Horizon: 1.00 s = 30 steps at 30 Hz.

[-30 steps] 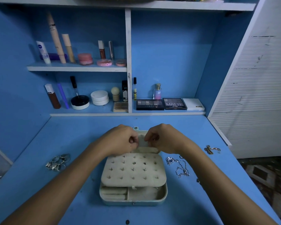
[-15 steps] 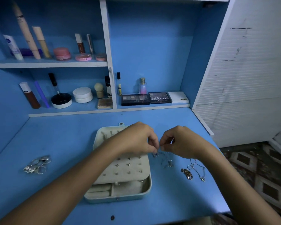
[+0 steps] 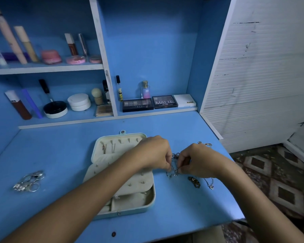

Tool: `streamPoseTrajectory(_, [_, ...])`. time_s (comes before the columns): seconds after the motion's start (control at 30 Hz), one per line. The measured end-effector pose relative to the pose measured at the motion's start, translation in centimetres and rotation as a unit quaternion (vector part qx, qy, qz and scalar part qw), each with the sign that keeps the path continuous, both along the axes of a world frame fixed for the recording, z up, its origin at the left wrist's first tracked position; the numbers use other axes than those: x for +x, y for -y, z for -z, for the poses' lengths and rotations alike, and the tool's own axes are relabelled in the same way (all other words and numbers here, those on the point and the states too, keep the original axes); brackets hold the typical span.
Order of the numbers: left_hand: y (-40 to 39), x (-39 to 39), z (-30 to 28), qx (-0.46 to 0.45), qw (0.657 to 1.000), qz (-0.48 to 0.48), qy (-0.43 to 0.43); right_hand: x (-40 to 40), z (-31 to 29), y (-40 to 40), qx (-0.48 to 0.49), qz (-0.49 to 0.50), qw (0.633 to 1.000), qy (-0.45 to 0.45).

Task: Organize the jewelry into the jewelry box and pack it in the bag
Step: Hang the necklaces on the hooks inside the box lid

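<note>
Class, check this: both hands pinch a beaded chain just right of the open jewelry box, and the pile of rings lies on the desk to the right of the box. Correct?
Not quite. The head view shows the pile of rings left of the jewelry box. The left hand and right hand do pinch the beaded chain.

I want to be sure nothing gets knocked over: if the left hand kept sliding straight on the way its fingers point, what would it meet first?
The left hand points rightward at the chain it pinches; straight on, it would likely meet the right hand first, whose fingers pinch the same chain. Depth between them is unclear.

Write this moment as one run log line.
left hand: pinches chain | right hand: pinches chain | jewelry box: open
</note>
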<state>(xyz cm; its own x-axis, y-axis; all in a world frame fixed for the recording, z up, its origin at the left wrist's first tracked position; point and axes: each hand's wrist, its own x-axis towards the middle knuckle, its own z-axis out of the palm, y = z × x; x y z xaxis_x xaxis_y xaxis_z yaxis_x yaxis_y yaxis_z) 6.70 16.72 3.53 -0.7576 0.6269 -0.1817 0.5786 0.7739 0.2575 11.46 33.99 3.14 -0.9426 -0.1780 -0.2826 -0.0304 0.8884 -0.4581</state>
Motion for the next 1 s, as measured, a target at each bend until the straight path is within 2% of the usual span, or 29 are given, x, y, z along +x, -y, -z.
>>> streamPoseTrajectory(0.17, [-0.6, 0.1, -0.2, -0.007, 1.0, 0.002, -0.013, 0.1, 0.0, -0.1, 0.003, 0.004, 1.0, 0.001])
streamPoseTrajectory(0.43, [-0.4, 0.5, -0.4, -0.028, 0.999, 0.028, 0.03, 0.3, 0.3, -0.4, -0.011, -0.005, 1.0, -0.003])
streamPoseTrajectory(0.7, [2.1, -0.3, -2.1, 0.077, 0.991, -0.04, 0.102, 0.1, 0.8, 0.0, -0.089, 0.01, 0.994, -0.054])
streamPoseTrajectory(1.0, [4.3, -0.3, -3.4, 0.129, 0.985, -0.061, 0.099, 0.0, 0.1, 2.1, -0.158, -0.017, 0.984, -0.083])
